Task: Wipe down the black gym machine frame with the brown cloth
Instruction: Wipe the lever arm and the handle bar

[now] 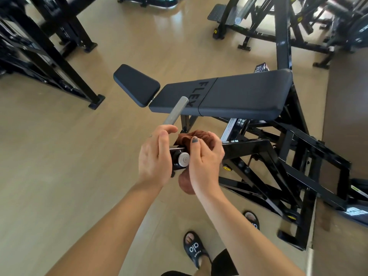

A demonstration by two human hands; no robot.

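Right hand (206, 156) holds the bunched brown terry cloth (196, 139), fingers curled over the wad and thumb pinching it on the near side; a loose lobe of the same cloth hangs out below the wrist. The cloth is pressed on the near end of the glossy black steel machine frame (256, 148), right where the arm ends in a short black hub with a round silver end cap (183, 159). Left hand (155, 156) grips that hub from the left side, fingers wrapped over the top beside the base of the grey metal handle bar (176, 111), thumb along the near face. The two hands sit just beside each other with the cap showing between them.

Key relation: the frame arm's long axis runs away from the grip to the right and slightly back, toward the pivot under the black padded bench (225, 94). The uncleaned length appears to lie entirely on the right hand's side, so the wiping stroke likely goes rightward along the beam, left hand bracing the end. Whether the cloth wraps under the beam cannot be told; the hand hides it. Judged early in the task, most of the frame is not yet reached
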